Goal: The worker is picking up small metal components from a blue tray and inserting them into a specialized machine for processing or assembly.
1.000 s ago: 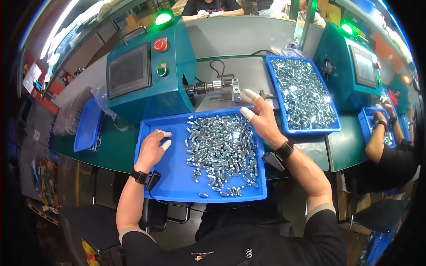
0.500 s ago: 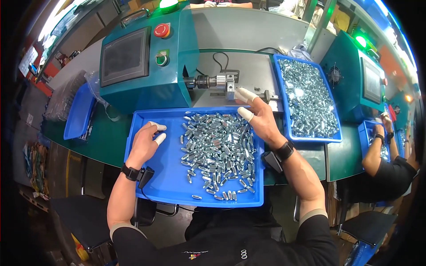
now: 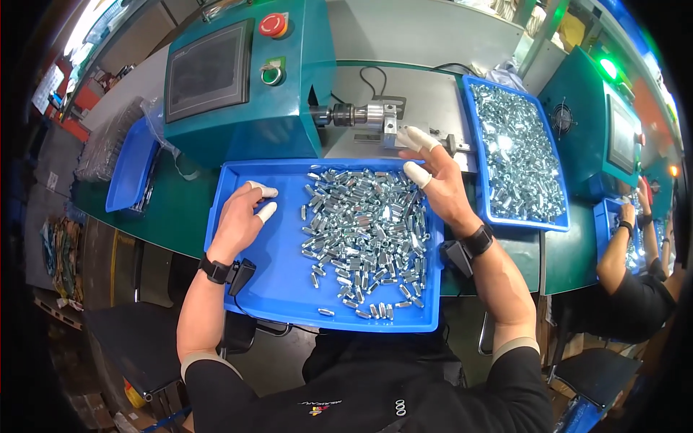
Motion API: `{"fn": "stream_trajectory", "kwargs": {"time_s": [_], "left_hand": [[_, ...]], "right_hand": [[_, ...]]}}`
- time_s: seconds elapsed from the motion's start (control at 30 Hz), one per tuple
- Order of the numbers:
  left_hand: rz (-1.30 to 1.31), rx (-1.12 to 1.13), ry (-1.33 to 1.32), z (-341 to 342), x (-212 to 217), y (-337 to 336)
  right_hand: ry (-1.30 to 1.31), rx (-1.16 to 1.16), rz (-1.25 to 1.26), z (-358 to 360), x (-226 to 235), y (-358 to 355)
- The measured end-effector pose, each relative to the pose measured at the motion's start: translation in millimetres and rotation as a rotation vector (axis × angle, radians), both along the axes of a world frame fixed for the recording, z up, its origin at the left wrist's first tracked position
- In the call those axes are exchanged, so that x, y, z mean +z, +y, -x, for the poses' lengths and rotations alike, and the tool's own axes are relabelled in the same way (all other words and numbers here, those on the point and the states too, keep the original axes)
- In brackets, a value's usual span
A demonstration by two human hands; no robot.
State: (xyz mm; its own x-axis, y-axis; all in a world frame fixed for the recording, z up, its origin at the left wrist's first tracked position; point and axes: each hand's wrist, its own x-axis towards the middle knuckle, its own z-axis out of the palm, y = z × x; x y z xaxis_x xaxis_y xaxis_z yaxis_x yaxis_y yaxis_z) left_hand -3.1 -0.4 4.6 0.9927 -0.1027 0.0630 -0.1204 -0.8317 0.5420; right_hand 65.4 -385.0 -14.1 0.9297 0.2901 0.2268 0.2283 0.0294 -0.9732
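Over the bare left part of a blue tray (image 3: 271,289), my left hand (image 3: 240,220) is loosely curved, its thumb and forefinger apart and nothing seen between them. White finger cots cover its thumb and a fingertip. My right hand (image 3: 444,187) is raised above the tray's far right corner, fingers stretched and apart, with cots on thumb and fingers. Its fingertips are close to a metal clamp block (image 3: 390,124) beside the machine's spindle (image 3: 350,115); whether they touch it cannot be made out. A pile of small shiny metal hex nuts or sleeves (image 3: 368,231) covers the tray's right part.
A teal machine (image 3: 238,130) with a dark screen, red stop button (image 3: 273,25) and green button stands behind the tray. To the right is a second blue tray (image 3: 561,211), full of the same metal parts. Farther right, another person's arms (image 3: 616,242) work beside another machine (image 3: 592,123).
The whole view has shifted slightly. My right hand stays near the clamp block with its fingers a little more upright, and my left hand stays over the tray.
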Motion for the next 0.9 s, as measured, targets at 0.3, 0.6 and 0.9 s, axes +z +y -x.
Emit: {"fn": "stream_trajectory", "kwargs": {"time_s": [0.3, 0.6, 0.9], "left_hand": [[0.015, -0.031, -0.018, 1.8, -3.5, 1.7], [-0.002, -0.078, -0.104, 4.5, -12.0, 9.3], [-0.011, -0.146, -0.192, 1.1, -17.0, 8.1]], "right_hand": [[-0.032, -0.029, -0.044, -6.2, -10.5, -2.6], [-0.087, -0.429, 0.412, -21.1, 31.1, 1.8], [-0.289, -0.645, 1.015, -63.4, 55.8, 17.8]]}}
